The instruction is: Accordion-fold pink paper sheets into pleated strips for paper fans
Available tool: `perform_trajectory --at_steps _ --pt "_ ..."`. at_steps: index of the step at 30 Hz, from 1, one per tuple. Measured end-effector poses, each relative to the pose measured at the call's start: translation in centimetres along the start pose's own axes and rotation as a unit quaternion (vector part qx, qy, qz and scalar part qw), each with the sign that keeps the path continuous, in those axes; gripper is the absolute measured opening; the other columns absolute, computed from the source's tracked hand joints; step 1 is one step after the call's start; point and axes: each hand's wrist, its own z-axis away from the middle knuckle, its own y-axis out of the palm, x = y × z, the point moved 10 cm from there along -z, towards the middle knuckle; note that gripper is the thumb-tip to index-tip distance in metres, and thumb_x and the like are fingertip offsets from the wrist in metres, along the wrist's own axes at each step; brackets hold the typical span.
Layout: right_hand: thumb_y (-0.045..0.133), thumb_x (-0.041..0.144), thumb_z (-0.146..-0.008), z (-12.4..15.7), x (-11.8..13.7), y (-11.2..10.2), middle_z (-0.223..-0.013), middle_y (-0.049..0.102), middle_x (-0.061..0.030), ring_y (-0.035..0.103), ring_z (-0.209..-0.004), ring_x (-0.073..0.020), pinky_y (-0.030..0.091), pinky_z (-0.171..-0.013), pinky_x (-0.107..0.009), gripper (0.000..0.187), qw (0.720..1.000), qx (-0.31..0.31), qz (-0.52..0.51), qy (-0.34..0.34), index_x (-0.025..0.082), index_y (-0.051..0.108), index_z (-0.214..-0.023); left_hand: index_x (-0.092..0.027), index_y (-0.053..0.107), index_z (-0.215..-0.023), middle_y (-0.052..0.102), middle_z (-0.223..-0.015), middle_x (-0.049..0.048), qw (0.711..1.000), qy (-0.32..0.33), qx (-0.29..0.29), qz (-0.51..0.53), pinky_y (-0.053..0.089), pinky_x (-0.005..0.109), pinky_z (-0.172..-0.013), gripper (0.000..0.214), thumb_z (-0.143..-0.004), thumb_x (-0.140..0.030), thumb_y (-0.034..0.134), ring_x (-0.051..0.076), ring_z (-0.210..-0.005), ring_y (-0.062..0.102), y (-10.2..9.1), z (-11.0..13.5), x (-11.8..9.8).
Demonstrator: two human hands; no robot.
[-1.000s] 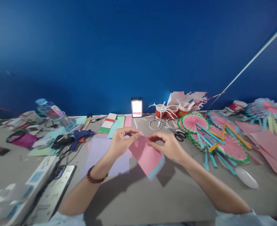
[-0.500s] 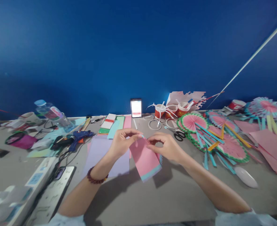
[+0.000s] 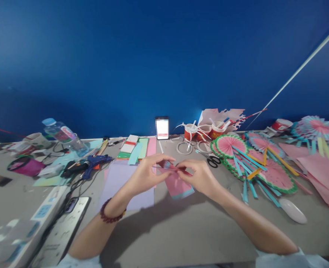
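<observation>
- Paper (image 3: 178,187), pink with a light blue strip along its lower edge, is held between both hands above the middle of the counter (image 3: 198,238); its top part is gathered into narrow folds, and the rest hangs as a flat flap.
- Left hand (image 3: 149,172) is curled about the left end of the folds, thumb below and fingers above; blur makes it hard to say how firmly it grips.
- Right hand (image 3: 201,175) pinches the folds near their right end, its fingertips just beside those of the left.
- Dark red beaded bracelet (image 3: 112,216) circles the left wrist.
- Lavender sheets (image 3: 124,186) lie flat just beside the left forearm, with green, light blue and pink paper behind them.
- Lit phone (image 3: 162,128) stands upright at the back, against the blue wall (image 3: 153,63).
- Scissors (image 3: 214,162) with black handles lie beyond the right hand, beside watermelon-patterned fans (image 3: 229,144).
- Red cups (image 3: 189,133) stand farther back, near a white ring (image 3: 184,153).
- Blue glue gun (image 3: 97,162) and a tilted bottle (image 3: 65,133) lie on the left, well apart from the hands.
</observation>
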Motion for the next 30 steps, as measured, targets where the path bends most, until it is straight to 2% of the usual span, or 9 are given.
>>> perform_trajectory --at_steps 6,10,13,16,19,22,27,30 --pt "0.056 0.015 -0.074 0.0 0.1 0.3 -0.074 0.07 -0.0027 0.063 -0.067 -0.0157 0.047 -0.062 -0.024 0.015 1.0 0.0 -0.001 -0.014 0.019 0.07 -0.077 -0.02 0.068 -0.089 0.071 -0.089 0.002 1.0 -0.005 0.008 -0.017 0.049 0.023 -0.074 0.009 -0.082 -0.023 0.064 0.015 -0.081 0.065 0.7 0.0 0.2" --pt "0.056 0.011 -0.07 -0.1 -0.5 0.6 -0.076 0.07 -0.0027 0.062 -0.068 -0.0154 0.046 -0.064 -0.024 0.018 1.0 0.007 -0.004 0.003 0.018 0.07 -0.079 -0.021 0.069 -0.089 0.071 -0.088 0.0013 0.999 0.016 0.009 -0.039 0.049 0.022 -0.072 0.009 -0.083 -0.022 0.062 0.015 -0.079 0.065 1.0 0.2 -0.1" --pt "0.057 0.012 -0.07 -0.1 -1.0 0.9 -0.075 0.069 -0.0024 0.06 -0.068 -0.0151 0.044 -0.064 -0.025 0.016 0.999 0.036 -0.01 0.028 0.017 0.069 -0.079 -0.021 0.069 -0.088 0.071 -0.084 0.0018 0.997 0.032 0.018 -0.062 0.048 0.023 -0.07 0.01 -0.085 -0.024 0.06 0.014 -0.075 0.064 1.3 0.3 -0.3" --pt "0.062 0.024 -0.074 -0.1 -1.4 1.7 -0.075 0.067 -0.0017 0.058 -0.07 -0.0149 0.044 -0.066 -0.025 0.012 0.993 0.097 -0.05 0.048 0.017 0.069 -0.081 -0.021 0.07 -0.087 0.071 -0.083 0.0031 0.997 0.029 0.021 -0.063 0.049 0.023 -0.068 0.012 -0.085 -0.025 0.059 0.015 -0.073 0.064 1.3 0.1 0.0" --pt "0.066 0.035 -0.074 0.1 -2.3 2.7 -0.074 0.065 -0.0008 0.056 -0.067 -0.0135 0.044 -0.065 -0.025 0.021 0.974 0.157 -0.136 0.09 0.016 0.067 -0.085 -0.021 0.07 -0.086 0.072 -0.085 0.0027 0.999 0.001 0.019 -0.027 0.05 0.023 -0.068 0.011 -0.083 -0.024 0.06 0.015 -0.077 0.065 1.1 -0.2 0.8" --pt "0.072 0.038 -0.068 0.3 -3.6 3.7 -0.072 0.063 0.001 0.055 -0.064 -0.012 0.043 -0.062 -0.025 0.028 0.944 0.191 -0.219 0.153 0.016 0.065 -0.084 -0.02 0.07 -0.083 0.073 -0.084 0.0024 0.999 -0.024 0.024 0.002 0.051 0.022 -0.07 0.009 -0.081 -0.025 0.063 0.016 -0.079 0.066 1.1 -0.5 1.4" --pt "0.077 0.039 -0.061 0.6 -4.6 4.9 -0.066 0.059 0.0021 0.053 -0.061 -0.0105 0.041 -0.058 -0.023 0.032 0.906 0.219 -0.295 0.209 0.015 0.065 -0.078 -0.019 0.071 -0.08 0.073 -0.082 0.0025 0.999 -0.037 0.031 0.018 0.052 0.024 -0.072 0.012 -0.08 -0.03 0.065 0.016 -0.077 0.066 1.3 -0.6 1.6" --pt "0.077 0.041 -0.062 0.5 -4.6 4.8 -0.068 0.06 0.0009 0.053 -0.062 -0.0105 0.041 -0.06 -0.023 0.034 0.907 0.212 -0.298 0.208 0.014 0.066 -0.08 -0.019 0.071 -0.08 0.073 -0.082 0.0029 0.999 -0.039 0.024 0.011 0.051 0.024 -0.07 0.015 -0.08 -0.033 0.064 0.016 -0.077 0.066 1.1 -0.5 1.6"
